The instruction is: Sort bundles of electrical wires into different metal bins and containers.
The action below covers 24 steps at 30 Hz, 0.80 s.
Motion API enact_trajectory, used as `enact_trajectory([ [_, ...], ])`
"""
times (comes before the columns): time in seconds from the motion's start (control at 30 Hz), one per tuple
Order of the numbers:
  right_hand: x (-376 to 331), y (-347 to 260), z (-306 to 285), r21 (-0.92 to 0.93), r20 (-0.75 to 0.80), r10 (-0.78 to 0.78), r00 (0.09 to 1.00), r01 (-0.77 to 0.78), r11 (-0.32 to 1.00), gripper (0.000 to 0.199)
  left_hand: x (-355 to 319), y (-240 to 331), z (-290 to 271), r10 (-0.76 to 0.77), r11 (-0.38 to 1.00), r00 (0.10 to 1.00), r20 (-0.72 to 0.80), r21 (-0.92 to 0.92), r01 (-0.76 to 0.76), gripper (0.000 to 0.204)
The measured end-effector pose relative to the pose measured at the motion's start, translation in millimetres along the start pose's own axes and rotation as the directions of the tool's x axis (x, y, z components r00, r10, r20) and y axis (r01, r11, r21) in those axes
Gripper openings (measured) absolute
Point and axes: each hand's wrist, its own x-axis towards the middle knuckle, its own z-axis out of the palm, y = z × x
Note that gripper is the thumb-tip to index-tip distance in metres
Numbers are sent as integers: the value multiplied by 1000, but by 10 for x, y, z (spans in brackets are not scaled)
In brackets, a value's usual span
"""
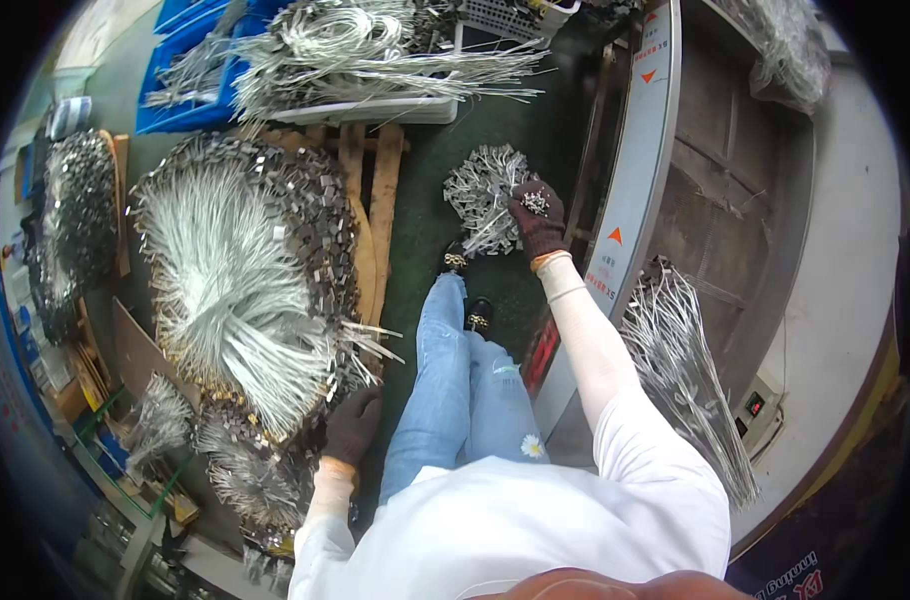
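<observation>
A dark glove covers my right hand point(541, 222), which is closed around a bundle of thin silvery metal strands; their cut ends poke out above the fist. The bundle's splayed lower part point(483, 190) hangs or rests just beyond my feet; I cannot tell which. My left hand point(353, 425), in the same kind of glove, is low beside the near right edge of a large heap of silvery strands point(225, 270). Its fingers blur into the dark pieces behind, so their grip is unclear. Many small grey block-like ends point(320, 215) line the heap.
Wooden pallet boards point(383, 200) stick out beside the heap. Ahead stand a blue crate point(150, 100) and a white tray point(415, 110) piled with strands. On my right is a long metal-edged machine bed point(640, 150), with another strand bundle point(680, 370) lying on it. Dark green floor point(425, 170) lies between.
</observation>
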Motion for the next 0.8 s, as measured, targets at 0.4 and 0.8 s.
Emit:
enact_trajectory([
  [0.4, -349, -3370, -2710, 294, -12, -535, 845, 514, 805, 44, -1215, 2786, -725, 885, 41, -209, -416, 518, -854, 58],
  [0.8, -542, -5437, -3941, 69, -177, -964, 200, 979, 191, 29, -3024, 2492, -1851, 936, -111, -37, -350, -192, -975, 51],
])
